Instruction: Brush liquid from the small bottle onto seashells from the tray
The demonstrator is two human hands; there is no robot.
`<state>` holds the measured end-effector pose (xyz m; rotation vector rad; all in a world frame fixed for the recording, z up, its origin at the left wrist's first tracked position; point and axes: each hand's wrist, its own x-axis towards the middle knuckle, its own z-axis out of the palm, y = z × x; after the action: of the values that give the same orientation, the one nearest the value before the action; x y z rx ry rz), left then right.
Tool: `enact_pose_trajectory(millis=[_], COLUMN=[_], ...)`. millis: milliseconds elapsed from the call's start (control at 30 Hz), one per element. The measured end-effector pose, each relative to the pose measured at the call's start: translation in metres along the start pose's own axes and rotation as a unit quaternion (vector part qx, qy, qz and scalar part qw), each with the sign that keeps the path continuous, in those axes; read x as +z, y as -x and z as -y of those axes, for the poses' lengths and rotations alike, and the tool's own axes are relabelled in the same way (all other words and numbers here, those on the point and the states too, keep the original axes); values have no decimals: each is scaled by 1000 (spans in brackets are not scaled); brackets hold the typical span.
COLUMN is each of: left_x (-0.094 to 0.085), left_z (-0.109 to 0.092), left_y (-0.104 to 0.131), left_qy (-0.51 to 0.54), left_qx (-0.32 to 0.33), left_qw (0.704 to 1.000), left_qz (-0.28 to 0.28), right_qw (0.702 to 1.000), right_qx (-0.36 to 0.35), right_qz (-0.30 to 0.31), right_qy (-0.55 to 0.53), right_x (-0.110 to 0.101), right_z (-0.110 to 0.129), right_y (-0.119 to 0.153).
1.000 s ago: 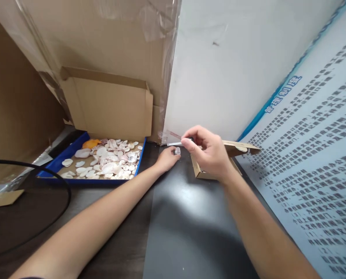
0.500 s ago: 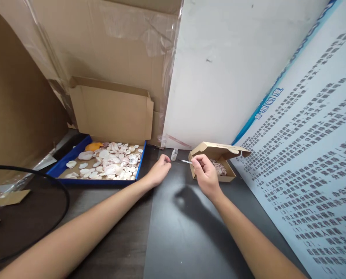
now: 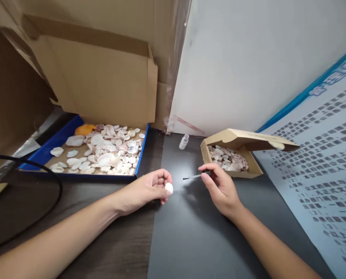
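Pinched between the thumb and fingers of my left hand is a small white ribbed seashell. My right hand grips a small brush by its dark cap; the thin stem points left toward the shell, its dark tip a short way from it. Beyond the hands a small clear glass bottle stands without a cap, a white label on it. To the left, a blue-edged cardboard box holds many shells and an orange one.
A smaller cardboard box with its lid partly raised stands at the right, with shells inside. A black cable loops over the table's left side. A printed poster lines the right, and a white panel rises behind.
My left hand has turned, showing the shell, and is nearer to me. My right hand and the brush have also come closer, away from the bottle. The camera view has shifted.
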<state>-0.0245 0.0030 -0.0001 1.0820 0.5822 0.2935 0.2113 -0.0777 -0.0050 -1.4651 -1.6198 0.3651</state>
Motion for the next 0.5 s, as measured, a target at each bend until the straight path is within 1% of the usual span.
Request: enact_pose_trajectory(millis=[100,167,300,500], left_x=[1,4,8,6], left_z=[0,-1,-3,-4], left_y=[1,3,6,7], left_qy=[-19,-32,-31,-9], left_qx=[-30,-36,-29,-35], left_qw=[999,999,999,999], left_qz=[24,19,12,30], right_qw=[998,996,994,992], right_qx=[-55,-78,-89,-100], right_qz=[10,28,57,72], right_qy=[26,27,19,1], right_x=[-6,-9,-10,-9], right_z=[4,7,11,14], right_y=[2,4,7,9])
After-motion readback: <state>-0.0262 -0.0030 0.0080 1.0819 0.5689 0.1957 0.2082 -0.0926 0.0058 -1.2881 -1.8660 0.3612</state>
